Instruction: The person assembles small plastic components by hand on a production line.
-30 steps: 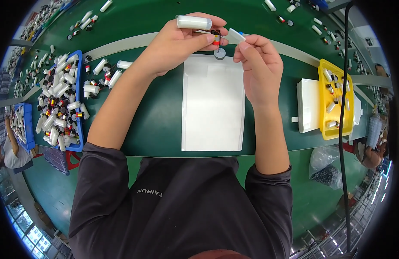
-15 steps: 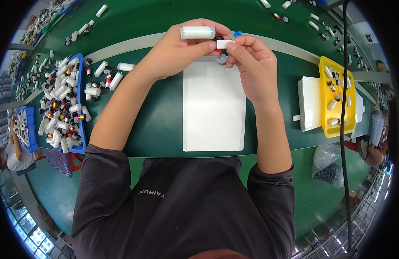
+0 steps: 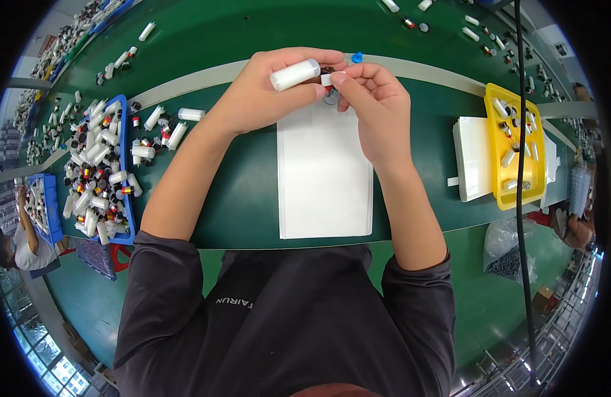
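My left hand [image 3: 259,96] holds a white cylinder with a translucent end [image 3: 295,75], tilted across its thumb and fingers. Close by, my right hand [image 3: 383,116] pinches a small white label-like piece [image 3: 327,80] between thumb and index finger. Between the fingertips of both hands shows a small dark and red part, mostly covered by the fingers, with a clear round disc [image 3: 331,98] under it. Below the hands a white sheet [image 3: 325,178] lies on the green table [image 3: 239,192]. A small blue piece [image 3: 357,57] sits just beyond my right fingers.
On the left, a blue bin [image 3: 125,152] is heaped with white cylinders, several more loose beside it. At right stand a yellow tray [image 3: 494,152] with a few cylinders and a stack of white sheets [image 3: 473,159]. A black cable [image 3: 521,165] hangs there. Far left, another person works.
Both hands have moved slightly left in the picture. The white cylinder has turned from level to tilted, its translucent end higher. My right fingers cover more of the white piece.
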The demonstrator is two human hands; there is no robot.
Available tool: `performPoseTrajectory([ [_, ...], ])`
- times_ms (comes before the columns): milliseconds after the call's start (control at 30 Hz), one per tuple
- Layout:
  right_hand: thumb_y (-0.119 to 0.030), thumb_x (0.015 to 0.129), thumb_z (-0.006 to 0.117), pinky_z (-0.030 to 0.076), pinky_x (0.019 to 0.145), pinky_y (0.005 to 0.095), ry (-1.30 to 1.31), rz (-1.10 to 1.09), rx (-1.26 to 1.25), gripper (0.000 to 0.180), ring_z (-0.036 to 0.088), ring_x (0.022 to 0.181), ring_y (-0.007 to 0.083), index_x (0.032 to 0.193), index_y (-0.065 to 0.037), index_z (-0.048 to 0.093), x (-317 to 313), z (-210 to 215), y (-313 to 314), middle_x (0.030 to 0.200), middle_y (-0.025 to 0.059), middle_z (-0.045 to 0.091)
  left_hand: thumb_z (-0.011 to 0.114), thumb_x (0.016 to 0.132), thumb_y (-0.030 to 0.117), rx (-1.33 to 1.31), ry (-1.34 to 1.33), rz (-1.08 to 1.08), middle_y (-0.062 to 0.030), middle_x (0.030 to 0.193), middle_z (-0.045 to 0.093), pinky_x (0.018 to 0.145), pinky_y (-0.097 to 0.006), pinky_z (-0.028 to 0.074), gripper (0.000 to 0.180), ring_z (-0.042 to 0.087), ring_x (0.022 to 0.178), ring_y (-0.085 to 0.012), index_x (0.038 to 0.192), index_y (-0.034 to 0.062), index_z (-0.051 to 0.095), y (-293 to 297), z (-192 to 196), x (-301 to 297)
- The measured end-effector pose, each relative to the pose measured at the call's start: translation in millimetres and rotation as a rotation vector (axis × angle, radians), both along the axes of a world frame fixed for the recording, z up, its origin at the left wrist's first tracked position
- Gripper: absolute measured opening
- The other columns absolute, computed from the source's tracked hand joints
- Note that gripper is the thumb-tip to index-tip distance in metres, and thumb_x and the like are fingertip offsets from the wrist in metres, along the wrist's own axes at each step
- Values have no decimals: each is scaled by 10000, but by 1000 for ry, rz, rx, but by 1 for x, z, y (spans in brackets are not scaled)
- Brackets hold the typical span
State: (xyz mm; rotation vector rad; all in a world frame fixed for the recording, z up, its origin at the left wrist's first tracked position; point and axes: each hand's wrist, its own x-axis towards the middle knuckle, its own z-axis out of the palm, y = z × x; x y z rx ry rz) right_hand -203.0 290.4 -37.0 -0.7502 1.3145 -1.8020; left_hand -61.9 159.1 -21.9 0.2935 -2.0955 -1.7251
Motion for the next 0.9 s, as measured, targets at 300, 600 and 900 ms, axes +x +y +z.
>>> performPoseTrajectory([
  [300, -117, 915, 741, 421, 627, 201, 39, -10, 6, 221, 549, 734, 32, 1003, -47, 550, -10, -4, -3, 852, 3, 648, 656, 946, 33, 245, 11, 28, -163, 1242, 674, 940, -343, 579, 378, 680, 1083, -218, 1313, -45, 612, 3, -4, -4],
  [600, -116, 924, 741, 433, 651, 194, 55, 39, -145, 224, 564, 773, 38, 924, -74, 522, -13, -8, -2, 870, -17, 588, 595, 982, 18, 517, 44, -35, -171, 1299, 641, 949, -305, 588, 427, 667, 1127, -207, 1401, -31, 526, 8, 1, -1],
  [900, -186, 953, 708, 460, 724, 245, -257, 204, -44, 208, 587, 823, 76, 893, -115, 522, -7, -6, -4, 878, -15, 611, 558, 1004, 31, 593, 57, -105, -169, 1308, 626, 987, -326, 571, 436, 659, 1144, -205, 1430, -29, 492, 11, 1, -1],
])
